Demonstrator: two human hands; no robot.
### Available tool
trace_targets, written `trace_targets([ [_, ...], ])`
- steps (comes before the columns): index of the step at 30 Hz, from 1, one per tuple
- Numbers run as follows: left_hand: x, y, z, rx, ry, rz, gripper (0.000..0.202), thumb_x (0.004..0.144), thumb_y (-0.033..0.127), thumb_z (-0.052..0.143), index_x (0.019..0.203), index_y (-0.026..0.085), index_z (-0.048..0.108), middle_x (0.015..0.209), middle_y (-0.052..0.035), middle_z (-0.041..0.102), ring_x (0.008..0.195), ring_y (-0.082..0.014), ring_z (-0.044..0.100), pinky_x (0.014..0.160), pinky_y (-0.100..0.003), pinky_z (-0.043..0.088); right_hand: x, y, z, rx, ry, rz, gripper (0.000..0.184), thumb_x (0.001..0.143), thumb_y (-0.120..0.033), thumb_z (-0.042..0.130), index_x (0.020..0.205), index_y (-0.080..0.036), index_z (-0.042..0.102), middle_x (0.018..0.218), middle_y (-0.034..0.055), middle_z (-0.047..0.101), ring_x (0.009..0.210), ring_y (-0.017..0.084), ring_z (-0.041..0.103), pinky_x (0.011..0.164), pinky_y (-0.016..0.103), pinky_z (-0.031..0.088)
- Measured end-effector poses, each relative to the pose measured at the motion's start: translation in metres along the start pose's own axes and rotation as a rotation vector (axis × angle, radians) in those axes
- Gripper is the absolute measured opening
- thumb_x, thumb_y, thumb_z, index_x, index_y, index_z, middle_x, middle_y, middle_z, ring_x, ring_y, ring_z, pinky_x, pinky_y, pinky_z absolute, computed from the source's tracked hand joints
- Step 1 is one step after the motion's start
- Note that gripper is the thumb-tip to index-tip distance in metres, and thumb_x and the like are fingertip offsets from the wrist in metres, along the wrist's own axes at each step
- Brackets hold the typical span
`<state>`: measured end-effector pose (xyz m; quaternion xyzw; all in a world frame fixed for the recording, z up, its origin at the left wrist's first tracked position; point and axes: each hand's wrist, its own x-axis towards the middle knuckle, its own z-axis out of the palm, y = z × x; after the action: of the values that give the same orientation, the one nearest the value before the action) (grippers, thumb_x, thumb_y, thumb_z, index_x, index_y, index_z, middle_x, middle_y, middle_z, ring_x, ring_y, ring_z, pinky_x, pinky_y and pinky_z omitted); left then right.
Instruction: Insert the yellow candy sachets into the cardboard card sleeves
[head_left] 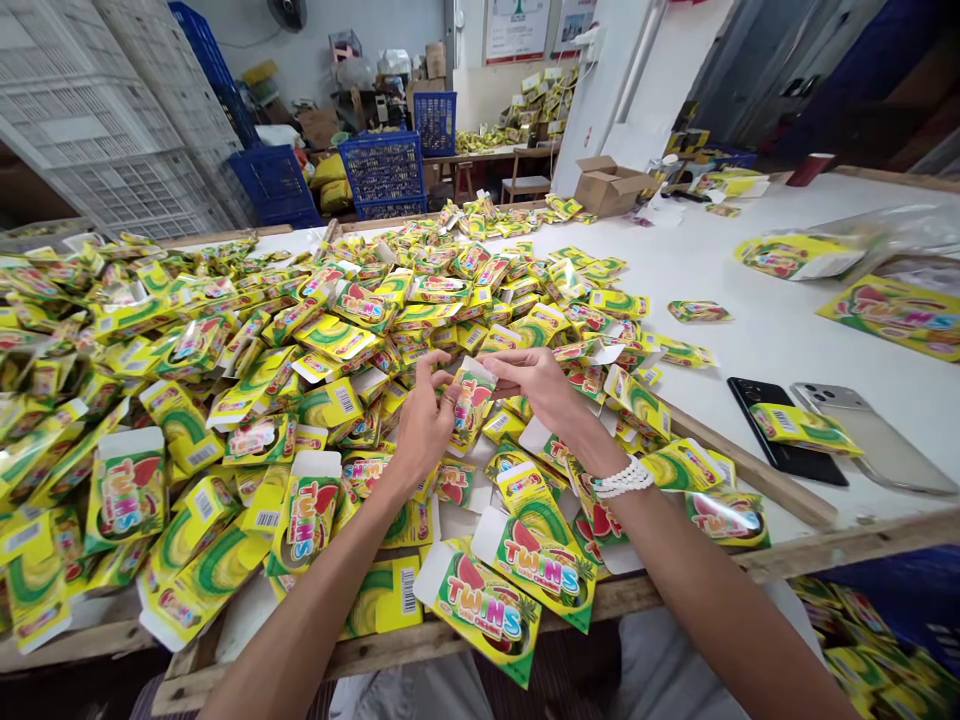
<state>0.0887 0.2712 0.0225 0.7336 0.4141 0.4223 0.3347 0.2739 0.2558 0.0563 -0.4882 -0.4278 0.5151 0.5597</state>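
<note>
One printed yellow TWINS carton point(472, 408) is held between two hands, the left hand point(424, 425) and the right hand point(544, 390), and one white beaded bracelet point(622, 480) is worn on the right wrist, while a heap of similar cartons point(225, 400), too many to be counted, is spread over the near and left part of the table point(780, 250). Two phones are laid on the right, one black phone point(772, 450) and one silver phone point(877, 440), with one loose carton point(802, 428) placed across both. At the far side, one cardboard box point(607, 185), one red cup point(810, 170) and at least three blue plastic crates point(382, 165) are seen.
</note>
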Motion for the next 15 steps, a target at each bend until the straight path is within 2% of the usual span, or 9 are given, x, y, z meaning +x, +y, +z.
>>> trace_targets([
  [8,-0.006,0.015,-0.004,0.387,-0.001,0.064,0.039,0.103,0.016,0.045,0.14,0.028,0.042,0.117,-0.0051,0.075,0.082,-0.0187,0.071,0.069,-0.027,0.044,0.003,0.006,-0.003,-0.049,0.022,-0.025,0.043,0.05,-0.046,0.102,0.078,-0.018,0.087,0.077,0.0106,0.082,0.067,0.025,0.076,0.069,0.041,0.066],
  [12,-0.006,0.019,-0.003,0.461,-0.028,0.011,0.04,0.103,0.018,0.047,0.142,0.028,0.043,0.118,-0.0057,0.076,0.085,-0.021,0.074,0.068,-0.028,0.044,0.007,0.015,-0.005,-0.161,0.071,-0.064,0.038,0.052,-0.043,0.102,0.078,-0.018,0.088,0.072,0.011,0.081,0.062,0.026,0.074,0.064,0.043,0.066],
  [15,-0.005,0.02,-0.002,0.459,-0.036,-0.004,0.04,0.102,0.015,0.048,0.14,0.028,0.044,0.118,-0.0049,0.076,0.087,-0.0217,0.075,0.07,-0.028,0.045,0.006,0.016,-0.004,-0.188,0.066,-0.063,0.036,0.054,-0.041,0.101,0.079,-0.019,0.088,0.075,0.0101,0.082,0.064,0.027,0.076,0.066,0.043,0.067],
])
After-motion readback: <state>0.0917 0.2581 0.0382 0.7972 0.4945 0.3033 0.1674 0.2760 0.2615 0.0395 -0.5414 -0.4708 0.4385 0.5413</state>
